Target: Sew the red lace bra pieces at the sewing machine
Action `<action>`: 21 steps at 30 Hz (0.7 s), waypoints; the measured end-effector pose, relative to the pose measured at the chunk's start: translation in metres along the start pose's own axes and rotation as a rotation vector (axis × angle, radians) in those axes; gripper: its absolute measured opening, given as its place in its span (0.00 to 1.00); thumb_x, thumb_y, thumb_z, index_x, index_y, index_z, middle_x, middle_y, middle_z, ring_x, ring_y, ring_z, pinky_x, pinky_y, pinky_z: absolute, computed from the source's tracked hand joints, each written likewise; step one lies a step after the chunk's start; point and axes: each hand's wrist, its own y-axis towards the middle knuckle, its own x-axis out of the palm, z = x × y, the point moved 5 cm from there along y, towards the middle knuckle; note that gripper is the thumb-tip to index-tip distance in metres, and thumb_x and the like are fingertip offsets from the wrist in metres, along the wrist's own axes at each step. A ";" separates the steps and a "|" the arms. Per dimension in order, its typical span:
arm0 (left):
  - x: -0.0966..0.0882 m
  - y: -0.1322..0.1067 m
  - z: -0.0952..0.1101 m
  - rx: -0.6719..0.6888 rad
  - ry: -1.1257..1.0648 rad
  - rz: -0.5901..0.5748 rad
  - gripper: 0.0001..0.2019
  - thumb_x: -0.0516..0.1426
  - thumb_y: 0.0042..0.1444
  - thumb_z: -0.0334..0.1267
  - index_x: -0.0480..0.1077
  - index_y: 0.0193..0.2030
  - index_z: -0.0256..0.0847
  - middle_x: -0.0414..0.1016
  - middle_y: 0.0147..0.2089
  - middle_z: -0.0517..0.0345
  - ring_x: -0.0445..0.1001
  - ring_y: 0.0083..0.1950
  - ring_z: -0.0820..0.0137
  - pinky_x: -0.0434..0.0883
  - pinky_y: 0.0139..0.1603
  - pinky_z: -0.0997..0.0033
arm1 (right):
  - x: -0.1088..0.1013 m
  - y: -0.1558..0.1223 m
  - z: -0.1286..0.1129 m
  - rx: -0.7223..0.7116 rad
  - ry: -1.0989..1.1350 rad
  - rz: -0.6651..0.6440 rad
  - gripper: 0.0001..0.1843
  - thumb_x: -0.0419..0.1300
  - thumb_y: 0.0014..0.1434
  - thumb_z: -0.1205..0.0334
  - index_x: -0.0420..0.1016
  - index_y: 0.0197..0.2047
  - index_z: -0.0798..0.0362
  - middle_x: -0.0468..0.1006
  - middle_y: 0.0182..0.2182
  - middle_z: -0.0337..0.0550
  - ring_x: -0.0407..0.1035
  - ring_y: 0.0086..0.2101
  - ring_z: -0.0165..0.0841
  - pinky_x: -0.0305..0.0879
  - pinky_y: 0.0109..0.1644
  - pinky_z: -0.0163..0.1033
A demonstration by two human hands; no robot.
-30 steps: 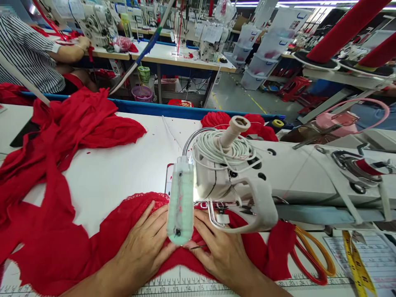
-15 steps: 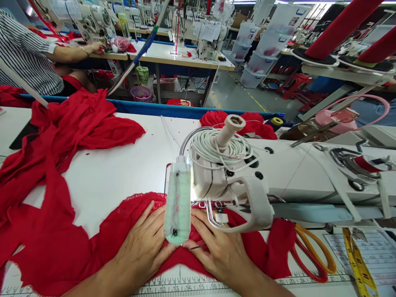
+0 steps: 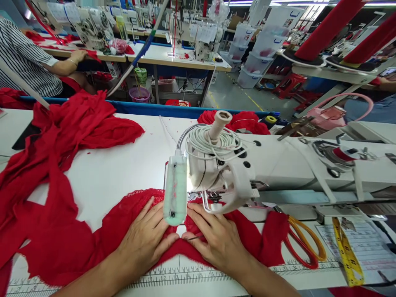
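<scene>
My left hand [image 3: 145,243] lies flat, fingers stretched out, on a piece of red lace fabric [image 3: 102,235] just left of the needle area of a white sewing machine [image 3: 278,165]. On the same fabric to the right, my right hand [image 3: 216,241] presses down with fingers spread and a thin dark pin-like thing under the thumb. A pale green lamp head [image 3: 175,194] on a gooseneck hangs over the gap between my hands and hides the needle.
A heap of red fabric [image 3: 62,132] covers the table's left side. Orange-handled scissors [image 3: 305,243] and a yellow tape measure [image 3: 346,251] lie at the right. A ruler strip [image 3: 173,278] runs along the front edge. A person in a striped shirt [image 3: 21,53] works at the far left.
Both hands keep their flat hold on the fabric. The view has tilted, so everything sits slightly higher and further left in the frame. The striped-shirt person's hand has shifted at the far table.
</scene>
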 end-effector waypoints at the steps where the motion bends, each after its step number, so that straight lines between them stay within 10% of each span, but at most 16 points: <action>1: 0.001 -0.001 0.000 -0.001 -0.001 0.005 0.17 0.51 0.70 0.42 0.68 0.60 0.38 0.76 0.59 0.46 0.75 0.59 0.57 0.70 0.65 0.49 | 0.000 0.000 0.000 0.000 0.010 -0.003 0.24 0.59 0.66 0.47 0.76 0.59 0.53 0.79 0.56 0.47 0.74 0.49 0.44 0.72 0.29 0.39; 12: 0.001 -0.008 0.001 -0.036 -0.021 -0.068 0.18 0.53 0.69 0.44 0.68 0.60 0.39 0.73 0.63 0.45 0.70 0.66 0.58 0.65 0.68 0.47 | -0.020 0.008 0.010 0.007 -0.228 0.080 0.16 0.53 0.68 0.69 0.75 0.56 0.55 0.80 0.47 0.54 0.71 0.51 0.43 0.73 0.33 0.38; 21: -0.025 0.031 0.000 -0.059 -0.120 -0.045 0.10 0.61 0.62 0.34 0.69 0.49 0.40 0.77 0.48 0.53 0.75 0.49 0.62 0.72 0.56 0.55 | -0.050 0.006 -0.010 -0.060 -0.348 0.174 0.18 0.52 0.59 0.79 0.75 0.46 0.55 0.79 0.37 0.47 0.73 0.37 0.37 0.66 0.29 0.36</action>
